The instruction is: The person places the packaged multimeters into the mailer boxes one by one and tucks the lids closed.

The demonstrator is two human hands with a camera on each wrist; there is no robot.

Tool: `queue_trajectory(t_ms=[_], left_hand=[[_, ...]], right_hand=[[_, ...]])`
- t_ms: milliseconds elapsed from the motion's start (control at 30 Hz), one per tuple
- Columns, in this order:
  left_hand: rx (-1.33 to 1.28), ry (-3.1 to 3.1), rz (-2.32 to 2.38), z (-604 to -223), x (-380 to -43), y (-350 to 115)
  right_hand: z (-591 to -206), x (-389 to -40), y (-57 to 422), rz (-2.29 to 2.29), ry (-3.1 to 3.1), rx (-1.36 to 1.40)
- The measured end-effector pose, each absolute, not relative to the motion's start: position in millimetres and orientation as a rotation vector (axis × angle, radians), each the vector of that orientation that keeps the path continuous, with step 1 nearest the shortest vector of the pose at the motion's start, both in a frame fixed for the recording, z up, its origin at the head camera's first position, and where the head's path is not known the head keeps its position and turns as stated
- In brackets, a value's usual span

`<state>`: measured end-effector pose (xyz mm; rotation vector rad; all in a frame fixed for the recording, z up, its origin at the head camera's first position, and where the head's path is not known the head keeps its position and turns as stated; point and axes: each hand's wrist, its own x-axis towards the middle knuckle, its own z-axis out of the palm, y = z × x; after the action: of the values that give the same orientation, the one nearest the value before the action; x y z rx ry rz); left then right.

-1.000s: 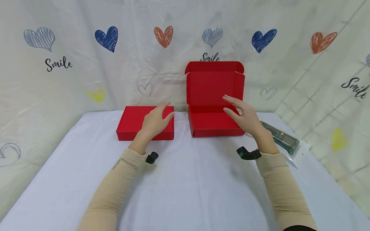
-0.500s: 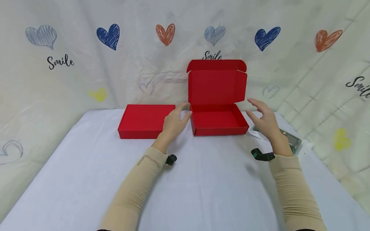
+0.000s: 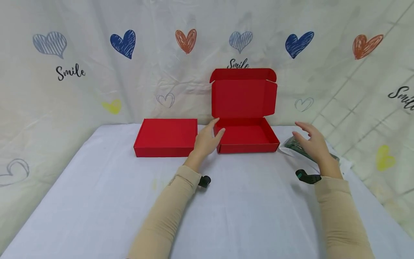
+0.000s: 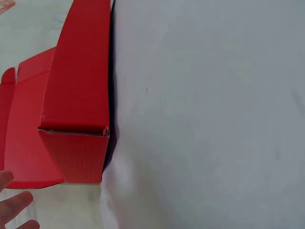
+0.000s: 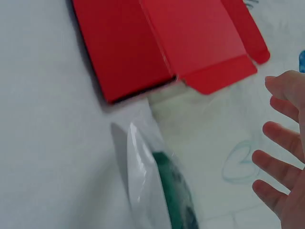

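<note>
An opened red cardboard box (image 3: 247,148) sits at the back of the table, its lid (image 3: 244,98) raised upright. My left hand (image 3: 206,141) is spread at this box's left front corner; whether it touches the box I cannot tell. Over at the right, a clear plastic bag (image 5: 143,179) holds a long green and dark item (image 5: 171,193), partly hidden. Above this bag hovers my right hand (image 3: 313,142), fingers loosely bent and thumb apart, nothing between them. The right wrist view shows the right fingers (image 5: 274,164) apart from the bag.
A closed red box (image 3: 166,136) lies left of the opened one, with a narrow gap between. White cloth covers the table (image 3: 239,212). A backdrop sheet (image 3: 139,86) printed with hearts hangs right behind the boxes.
Both hands have moved right: the left from over the closed box to the opened box's left corner, the right from over the opened box to above the bag. The boxes have stayed put.
</note>
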<state>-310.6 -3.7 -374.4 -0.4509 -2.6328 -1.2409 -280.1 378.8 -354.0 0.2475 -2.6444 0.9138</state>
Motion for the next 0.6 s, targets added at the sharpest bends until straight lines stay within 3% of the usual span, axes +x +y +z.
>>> queue_trajectory(t_ms=[600], left_hand=[[-0.378,-2.802,-1.464,-396,-323,10]], right_hand=[[-389,-278,435,0.629,-2.992,0.095]])
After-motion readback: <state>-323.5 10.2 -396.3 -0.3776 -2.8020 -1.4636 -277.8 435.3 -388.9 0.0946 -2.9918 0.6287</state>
